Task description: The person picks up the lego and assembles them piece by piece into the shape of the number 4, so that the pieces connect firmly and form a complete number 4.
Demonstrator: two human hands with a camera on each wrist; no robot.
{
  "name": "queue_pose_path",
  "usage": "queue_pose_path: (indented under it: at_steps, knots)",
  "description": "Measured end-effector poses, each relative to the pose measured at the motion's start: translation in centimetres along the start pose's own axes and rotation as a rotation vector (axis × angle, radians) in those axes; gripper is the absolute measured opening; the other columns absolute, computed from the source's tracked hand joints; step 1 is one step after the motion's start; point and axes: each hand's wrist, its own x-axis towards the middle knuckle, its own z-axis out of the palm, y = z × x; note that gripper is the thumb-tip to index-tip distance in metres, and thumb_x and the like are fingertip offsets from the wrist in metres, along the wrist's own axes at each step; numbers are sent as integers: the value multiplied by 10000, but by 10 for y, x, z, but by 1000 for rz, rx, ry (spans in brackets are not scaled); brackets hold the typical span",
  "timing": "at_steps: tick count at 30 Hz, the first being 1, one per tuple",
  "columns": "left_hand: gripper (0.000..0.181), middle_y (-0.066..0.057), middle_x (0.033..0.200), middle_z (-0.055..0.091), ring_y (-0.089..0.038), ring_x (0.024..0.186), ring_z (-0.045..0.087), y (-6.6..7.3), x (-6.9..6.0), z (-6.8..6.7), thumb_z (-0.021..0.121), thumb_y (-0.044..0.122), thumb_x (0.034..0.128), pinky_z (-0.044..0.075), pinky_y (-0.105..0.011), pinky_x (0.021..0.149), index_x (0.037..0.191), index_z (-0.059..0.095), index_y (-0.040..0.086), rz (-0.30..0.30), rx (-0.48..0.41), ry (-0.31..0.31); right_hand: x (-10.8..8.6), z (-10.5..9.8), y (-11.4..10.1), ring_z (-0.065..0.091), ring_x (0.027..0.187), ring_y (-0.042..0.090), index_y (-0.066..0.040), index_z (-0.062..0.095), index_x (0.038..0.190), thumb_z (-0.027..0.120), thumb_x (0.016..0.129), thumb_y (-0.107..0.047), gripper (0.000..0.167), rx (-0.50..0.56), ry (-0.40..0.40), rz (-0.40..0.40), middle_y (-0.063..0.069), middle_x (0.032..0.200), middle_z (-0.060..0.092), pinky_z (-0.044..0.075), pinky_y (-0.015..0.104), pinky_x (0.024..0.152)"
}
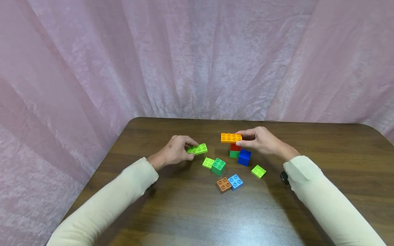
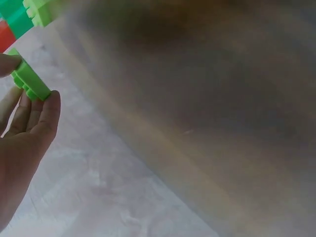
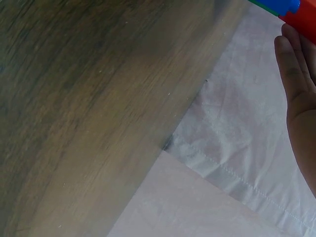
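In the head view my left hand [image 1: 176, 150] pinches a long lime brick [image 1: 198, 149], left of the other bricks; the left wrist view shows this lime brick [image 2: 30, 79] between thumb and fingers of the hand [image 2: 24, 133]. My right hand [image 1: 261, 140] grips the right end of an orange brick [image 1: 231, 137], which is over a red brick [image 1: 235, 147] above a green one [image 1: 234, 154]. Whether orange and red touch, I cannot tell. Beside them is a blue brick [image 1: 244, 157]. The right wrist view shows the hand [image 3: 301, 94] near a red brick [image 3: 303, 17]; the orange one is out of view.
Nearer me on the wooden table [image 1: 172, 212] lie a small lime brick [image 1: 208, 163] beside a green brick [image 1: 218, 166], a brown brick [image 1: 223, 185] against a light blue brick [image 1: 235, 182], and another lime brick [image 1: 258, 171]. A pink curtain [image 1: 197, 61] hangs behind.
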Motion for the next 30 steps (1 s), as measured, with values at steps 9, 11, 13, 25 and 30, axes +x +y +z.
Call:
queue_pose_path:
  at_steps: [9,11,13,25,30]
  knots:
    - [308,-67,1079,724,-179,915,664,9,13,-6,766,13,794,581,-385,802,1101,754,37,101,-19,63,0,0,0,628,817,167,27,652,1287,744,923,-203,440,-3,5,-7,110,1031,736,543,241,705]
    - [307,-66,1097,720,-171,911,655,12,14,-7,764,23,803,578,-384,807,1110,752,39,100,-22,61,0,0,-1,629,818,170,24,654,1286,746,921,-194,435,-6,6,-8,109,1030,736,545,243,710]
    - [306,-66,1111,715,-162,900,646,14,15,-8,761,25,812,576,-358,796,1117,749,38,99,-30,58,0,0,-1,629,818,169,24,654,1285,745,922,-192,433,-5,5,-9,106,1027,737,545,242,712]
    - [294,-71,1125,708,-156,879,639,23,27,-10,751,18,818,573,-415,805,1112,746,29,151,-40,70,-1,-1,-1,627,813,164,35,649,1287,739,928,-198,438,1,0,-8,110,1025,738,539,235,696]
    - [291,-70,1138,705,-145,871,635,28,30,-10,750,15,833,569,-350,789,1123,744,32,172,-48,67,0,-1,-1,635,830,165,31,646,1293,734,932,-206,440,-4,-5,-14,107,1038,736,548,242,722]
